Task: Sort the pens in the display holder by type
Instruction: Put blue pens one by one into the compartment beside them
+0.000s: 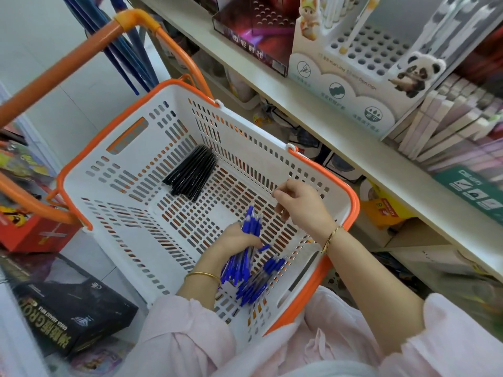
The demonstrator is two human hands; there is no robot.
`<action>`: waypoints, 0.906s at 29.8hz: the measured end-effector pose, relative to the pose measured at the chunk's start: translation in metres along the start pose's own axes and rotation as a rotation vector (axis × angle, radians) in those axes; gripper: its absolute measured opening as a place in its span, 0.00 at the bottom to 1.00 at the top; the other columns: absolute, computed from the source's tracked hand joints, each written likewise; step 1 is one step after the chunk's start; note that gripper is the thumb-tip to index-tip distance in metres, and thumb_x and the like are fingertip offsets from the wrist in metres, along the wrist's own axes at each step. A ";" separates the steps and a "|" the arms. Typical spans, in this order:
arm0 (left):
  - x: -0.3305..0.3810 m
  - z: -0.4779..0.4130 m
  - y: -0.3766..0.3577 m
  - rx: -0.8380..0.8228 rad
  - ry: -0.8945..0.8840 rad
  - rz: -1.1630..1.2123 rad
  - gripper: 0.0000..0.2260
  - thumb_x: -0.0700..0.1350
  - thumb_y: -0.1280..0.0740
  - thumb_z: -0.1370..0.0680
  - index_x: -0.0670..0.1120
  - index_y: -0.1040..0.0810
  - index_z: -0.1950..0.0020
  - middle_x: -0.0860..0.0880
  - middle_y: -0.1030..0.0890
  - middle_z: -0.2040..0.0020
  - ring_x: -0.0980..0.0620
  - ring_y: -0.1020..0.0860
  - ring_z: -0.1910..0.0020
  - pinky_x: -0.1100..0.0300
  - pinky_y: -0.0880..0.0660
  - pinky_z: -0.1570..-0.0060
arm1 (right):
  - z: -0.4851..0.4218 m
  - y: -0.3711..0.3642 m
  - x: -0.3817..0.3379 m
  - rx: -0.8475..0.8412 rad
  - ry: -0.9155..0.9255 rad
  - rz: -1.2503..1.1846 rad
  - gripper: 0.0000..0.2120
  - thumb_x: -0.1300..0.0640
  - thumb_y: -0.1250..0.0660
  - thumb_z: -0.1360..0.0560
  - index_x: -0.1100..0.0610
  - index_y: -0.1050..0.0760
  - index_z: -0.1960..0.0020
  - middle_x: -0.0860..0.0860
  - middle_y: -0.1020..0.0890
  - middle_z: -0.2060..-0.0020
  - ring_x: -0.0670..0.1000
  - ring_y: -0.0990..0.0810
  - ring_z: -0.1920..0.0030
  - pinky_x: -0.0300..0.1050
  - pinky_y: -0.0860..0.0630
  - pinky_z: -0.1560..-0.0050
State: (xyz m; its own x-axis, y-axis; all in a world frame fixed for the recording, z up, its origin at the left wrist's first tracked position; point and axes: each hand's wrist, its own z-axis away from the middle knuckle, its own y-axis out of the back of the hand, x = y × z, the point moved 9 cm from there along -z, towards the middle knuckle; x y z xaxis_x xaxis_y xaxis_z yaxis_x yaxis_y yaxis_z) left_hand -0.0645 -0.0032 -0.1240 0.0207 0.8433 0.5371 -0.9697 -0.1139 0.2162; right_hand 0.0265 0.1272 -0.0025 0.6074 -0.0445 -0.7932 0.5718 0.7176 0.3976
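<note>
Blue pens (251, 221) sit bunched in the left hand (234, 240), fingers wrapped round them, inside the basket (353, 210). The right hand (299, 205) hangs loosely curled, seemingly empty. A slack grip could scatter them among the black pens (190, 172).

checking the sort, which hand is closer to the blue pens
Left. The left hand grips a bunch of the blue pens; the right hand hovers apart, farther right.

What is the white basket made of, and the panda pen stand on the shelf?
The basket looks like hard moulded plastic: glossy white walls with neat slots and an orange rim. The panda pen stand is probably printed cardboard, since its front is flat, matte and cut in cloud shapes; I cannot be sure.
</note>
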 end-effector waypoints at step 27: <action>0.440 0.188 -0.256 -0.544 -0.669 0.711 0.07 0.31 0.33 0.28 0.41 0.21 0.55 0.45 0.18 0.65 0.50 0.18 0.65 0.58 0.20 0.60 | 0.152 0.427 -0.064 0.706 0.332 0.072 0.08 0.56 0.28 0.30 0.60 0.22 0.63 0.53 0.19 0.70 0.49 0.22 0.72 0.45 0.23 0.73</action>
State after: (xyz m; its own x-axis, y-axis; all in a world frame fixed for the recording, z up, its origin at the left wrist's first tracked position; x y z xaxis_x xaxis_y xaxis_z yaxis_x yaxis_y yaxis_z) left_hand 0.2389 0.2981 0.2106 -0.6128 0.2064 0.7628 -0.7872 -0.0746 -0.6122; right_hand 0.3153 0.3304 0.2880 0.5233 0.2751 -0.8065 0.8201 0.0945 0.5643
